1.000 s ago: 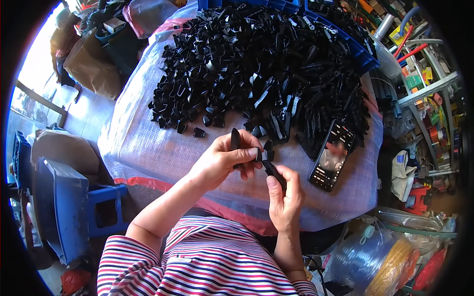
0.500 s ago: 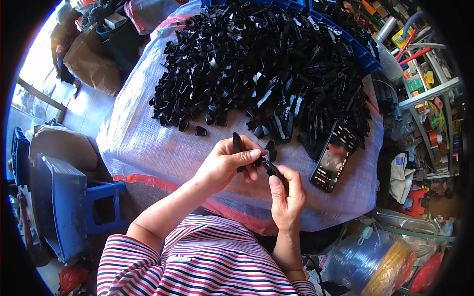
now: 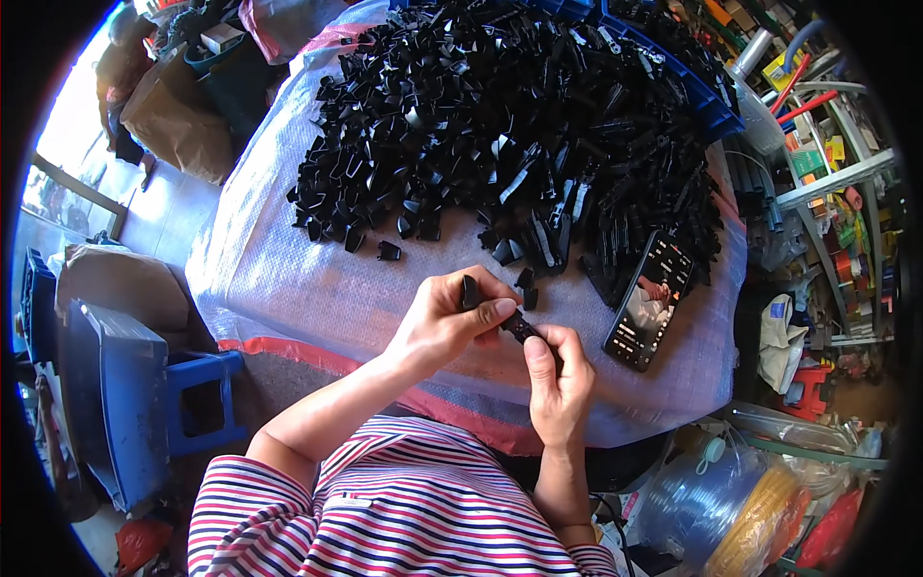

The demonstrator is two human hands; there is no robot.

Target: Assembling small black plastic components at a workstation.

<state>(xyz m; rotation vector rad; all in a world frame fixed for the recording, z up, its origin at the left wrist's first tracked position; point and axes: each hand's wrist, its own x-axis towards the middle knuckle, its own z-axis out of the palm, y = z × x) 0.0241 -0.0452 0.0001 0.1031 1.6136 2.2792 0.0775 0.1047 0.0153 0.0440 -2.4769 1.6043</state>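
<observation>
Both my hands are closed on a slim black plastic part (image 3: 517, 328), low over the near side of a covered work surface. My left hand (image 3: 437, 317) pinches its far end between thumb and fingers. A second black plastic piece (image 3: 469, 292) with a rounded tip sticks up from the same hand. My right hand (image 3: 561, 380) grips the near end, thumb on top, and hides part of it. Just beyond my fingers, small loose black pieces (image 3: 529, 296) lie on the white woven sheet (image 3: 288, 298). A big heap of similar black parts (image 3: 461, 125) covers the far side.
A phone (image 3: 649, 303) with its screen lit lies right of my hands. Blue crates (image 3: 707, 101) stand behind the heap. A blue stool (image 3: 207, 399) is at the left, crowded shelves (image 3: 836, 192) at the right, and wrapped coils of tubing (image 3: 721, 510) at the lower right.
The piece sticking up from my left hand has tilted and looks shorter. The slim part between my hands has turned slightly. The phone's picture has changed.
</observation>
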